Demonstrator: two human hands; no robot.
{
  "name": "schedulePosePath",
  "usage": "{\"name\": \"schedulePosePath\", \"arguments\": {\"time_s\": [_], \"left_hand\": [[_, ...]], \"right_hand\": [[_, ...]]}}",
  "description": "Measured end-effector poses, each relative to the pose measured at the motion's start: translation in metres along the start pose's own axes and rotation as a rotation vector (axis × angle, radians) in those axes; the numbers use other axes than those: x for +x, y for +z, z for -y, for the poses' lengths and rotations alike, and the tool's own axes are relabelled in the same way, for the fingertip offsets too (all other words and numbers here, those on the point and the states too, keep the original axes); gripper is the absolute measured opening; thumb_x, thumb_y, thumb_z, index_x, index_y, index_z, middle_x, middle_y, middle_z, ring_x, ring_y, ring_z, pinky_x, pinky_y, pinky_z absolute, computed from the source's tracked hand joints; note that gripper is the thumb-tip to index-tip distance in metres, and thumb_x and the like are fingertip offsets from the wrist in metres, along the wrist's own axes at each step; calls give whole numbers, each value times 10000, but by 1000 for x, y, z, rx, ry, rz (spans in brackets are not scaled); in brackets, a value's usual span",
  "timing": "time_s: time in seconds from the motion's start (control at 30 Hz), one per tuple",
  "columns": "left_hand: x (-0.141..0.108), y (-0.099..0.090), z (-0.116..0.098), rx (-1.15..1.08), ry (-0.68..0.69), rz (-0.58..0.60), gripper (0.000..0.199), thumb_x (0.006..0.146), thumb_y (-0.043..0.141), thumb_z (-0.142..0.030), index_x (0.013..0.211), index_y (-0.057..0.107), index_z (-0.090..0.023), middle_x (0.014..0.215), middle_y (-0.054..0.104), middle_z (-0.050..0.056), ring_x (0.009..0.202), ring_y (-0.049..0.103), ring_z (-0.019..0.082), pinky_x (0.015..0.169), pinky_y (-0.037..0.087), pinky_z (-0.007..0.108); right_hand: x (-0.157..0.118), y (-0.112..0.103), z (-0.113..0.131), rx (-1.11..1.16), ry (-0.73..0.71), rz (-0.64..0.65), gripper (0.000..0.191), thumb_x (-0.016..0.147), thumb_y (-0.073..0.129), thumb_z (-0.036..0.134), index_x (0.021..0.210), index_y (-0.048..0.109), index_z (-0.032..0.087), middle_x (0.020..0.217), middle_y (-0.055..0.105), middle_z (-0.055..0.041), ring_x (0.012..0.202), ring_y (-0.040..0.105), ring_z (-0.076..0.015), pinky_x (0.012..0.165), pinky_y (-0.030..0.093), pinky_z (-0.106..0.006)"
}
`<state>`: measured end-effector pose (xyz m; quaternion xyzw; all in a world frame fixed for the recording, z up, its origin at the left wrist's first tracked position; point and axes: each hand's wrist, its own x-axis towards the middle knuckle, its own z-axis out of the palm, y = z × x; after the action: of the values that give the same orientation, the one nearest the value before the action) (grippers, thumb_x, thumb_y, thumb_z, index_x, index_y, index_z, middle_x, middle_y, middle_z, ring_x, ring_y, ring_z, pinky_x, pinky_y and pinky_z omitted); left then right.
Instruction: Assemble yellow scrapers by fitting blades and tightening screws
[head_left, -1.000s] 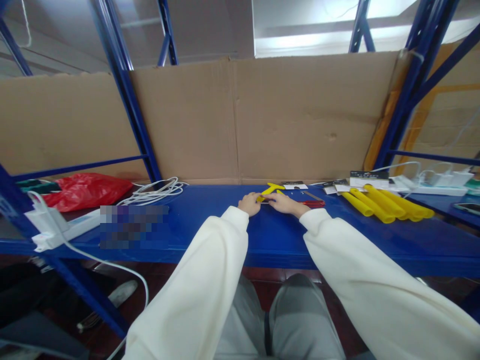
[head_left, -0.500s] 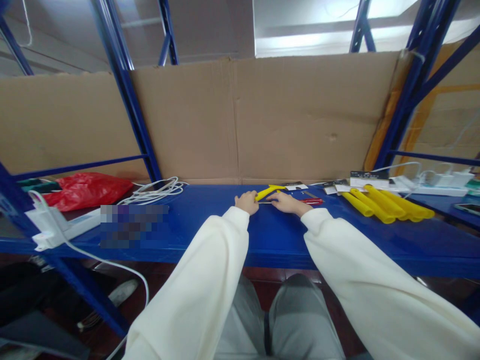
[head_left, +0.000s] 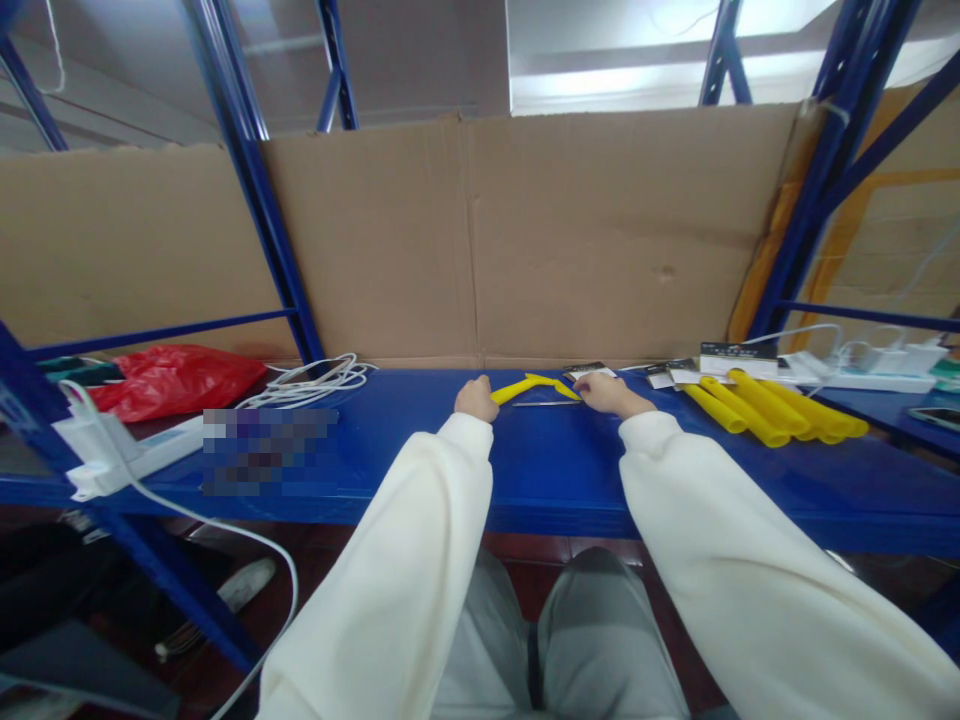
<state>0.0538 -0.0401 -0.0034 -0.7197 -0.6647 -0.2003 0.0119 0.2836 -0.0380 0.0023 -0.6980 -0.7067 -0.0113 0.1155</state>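
Observation:
My left hand (head_left: 474, 398) is closed around the handle of a yellow tool (head_left: 514, 389), which has an angled head at its right end. This tool lies low over the blue tabletop, its head slanting down toward my right hand (head_left: 606, 394). The thin metal shaft of a screwdriver (head_left: 547, 403) shows just below the yellow head. The fingers of my right hand are bent down over the spot where the screwdriver's red handle lies, hiding that handle. Behind the right fingers is a white and black card (head_left: 589, 371).
Several yellow tubes (head_left: 772, 408) lie at the right beside black and white cards (head_left: 739, 352). White power strips stand at the left (head_left: 169, 446) and far right (head_left: 862, 380). Coiled white cable (head_left: 330, 375) and a red bag (head_left: 180, 382) are at the left, with cardboard (head_left: 480, 240) behind.
My left hand has moved a little left, carrying the yellow tool with it. My right hand has left the tool's head and shifted right, covering the screwdriver's red handle that showed before.

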Motion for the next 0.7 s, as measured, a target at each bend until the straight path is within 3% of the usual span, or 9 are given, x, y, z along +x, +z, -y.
{"name": "schedulePosePath", "arguments": {"time_s": [0.13,0.23,0.3,0.37,0.47,0.57,0.7], "left_hand": [[-3,-11,11,-14,-122,48,376,830,619,-199,1193,547,-130,1186,665,164,1136,629,269,949,475,348],[-7,-16,15,20,-160,45,460,814,644,-215,1249,523,-124,1281,612,192,1230,566,315,1054,401,460],[-7,-15,14,35,-61,1,480,824,628,-197,1284,512,-126,1355,556,193,1288,514,313,1085,372,464],[-4,-9,10,25,149,-24,465,862,574,-167,1320,503,-136,1404,518,165,1313,490,263,1084,384,377],[2,4,4,69,347,52,460,913,491,-146,1373,491,-161,1394,538,128,1307,488,232,1072,398,341],[5,11,0,178,373,127,475,933,437,-144,1399,496,-217,1335,571,123,1227,545,264,996,457,391],[4,11,-3,255,346,133,560,887,430,-89,1416,491,-261,1285,572,133,1194,554,265,946,478,376]], "right_hand": [[-1,-7,-18,-25,67,55,348,848,507,146,1086,739,250,1198,706,-73,1152,611,-279,984,431,-452],[1,-6,-28,-24,62,87,286,843,536,174,1019,752,242,1082,738,-70,1037,650,-247,932,456,-405],[4,-4,-33,-12,42,93,261,835,563,193,1012,750,233,1039,741,-67,996,657,-228,900,467,-366],[7,-2,-38,8,23,87,234,831,593,236,1006,747,227,1003,741,-62,966,659,-215,873,476,-337],[8,1,-41,35,5,77,222,825,626,317,985,745,218,967,737,-64,926,661,-211,843,485,-322],[9,1,-42,39,11,78,216,816,640,340,953,744,210,938,734,-67,893,666,-213,827,490,-324],[11,-1,-49,18,61,89,177,780,669,316,901,747,213,870,731,-55,852,673,-211,798,499,-318]]}}
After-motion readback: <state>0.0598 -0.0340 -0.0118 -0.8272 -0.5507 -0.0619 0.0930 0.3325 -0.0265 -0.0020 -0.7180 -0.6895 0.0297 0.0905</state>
